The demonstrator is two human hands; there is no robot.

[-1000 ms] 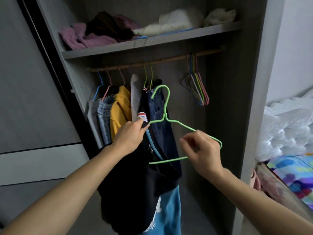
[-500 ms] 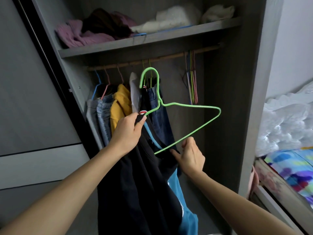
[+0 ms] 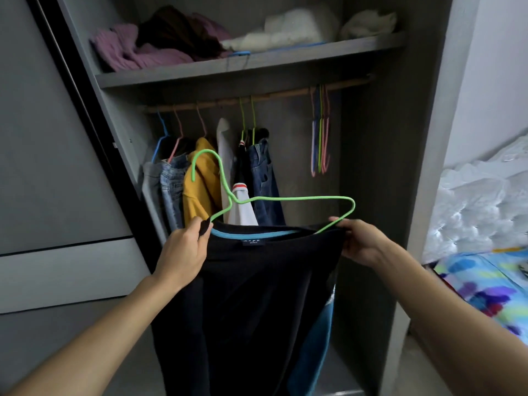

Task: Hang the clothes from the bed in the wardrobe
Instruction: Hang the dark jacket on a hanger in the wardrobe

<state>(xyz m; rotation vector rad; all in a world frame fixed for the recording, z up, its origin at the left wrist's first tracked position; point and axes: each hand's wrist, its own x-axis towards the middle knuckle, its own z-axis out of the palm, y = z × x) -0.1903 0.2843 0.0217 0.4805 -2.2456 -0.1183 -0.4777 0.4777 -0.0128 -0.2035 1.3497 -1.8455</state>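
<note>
A black garment with blue trim (image 3: 257, 295) hangs spread between my hands in front of the open wardrobe (image 3: 423, 138). My left hand (image 3: 183, 252) pinches its left top corner. My right hand (image 3: 360, 242) grips the right corner together with the lower bar of a green wire hanger (image 3: 285, 198). The hanger's lower part sits inside the garment's opening, and its hook points up and left. Behind hangs the wooden rail (image 3: 285, 94) with clothes on it.
Jeans, a yellow top (image 3: 200, 190) and other clothes fill the rail's left half. Several bare hangers (image 3: 320, 138) hang at its right. Folded clothes lie on the shelf (image 3: 251, 64) above. The bed (image 3: 485, 275) with bedding is at the right.
The garment has been pulled wide open between both hands. The green hanger dropped lower and its bottom bar slid inside the garment. My right hand moved right and up to the garment's right corner.
</note>
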